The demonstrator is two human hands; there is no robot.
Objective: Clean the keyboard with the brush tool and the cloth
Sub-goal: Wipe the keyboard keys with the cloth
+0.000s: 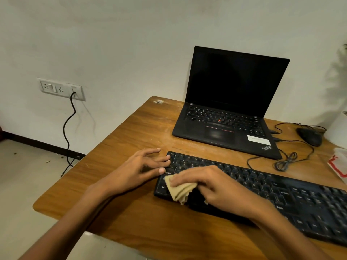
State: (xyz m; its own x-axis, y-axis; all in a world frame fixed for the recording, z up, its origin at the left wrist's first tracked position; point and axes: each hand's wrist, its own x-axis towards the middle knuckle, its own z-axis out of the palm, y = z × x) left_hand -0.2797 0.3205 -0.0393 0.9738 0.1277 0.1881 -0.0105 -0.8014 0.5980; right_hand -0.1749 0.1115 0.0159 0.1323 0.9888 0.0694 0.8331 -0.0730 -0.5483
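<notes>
A black external keyboard lies across the wooden desk, running from the middle to the right edge of view. My right hand grips a crumpled beige cloth and holds it down on the keyboard's left end, near the Ctrl key. My left hand lies open beside the keyboard, its fingertips touching the keyboard's left edge. No brush tool is in view.
An open black laptop with a dark screen stands behind the keyboard. A black mouse and coiled cables lie at the right. A white and red packet sits at the desk's right edge. A wall socket with a hanging cable is left.
</notes>
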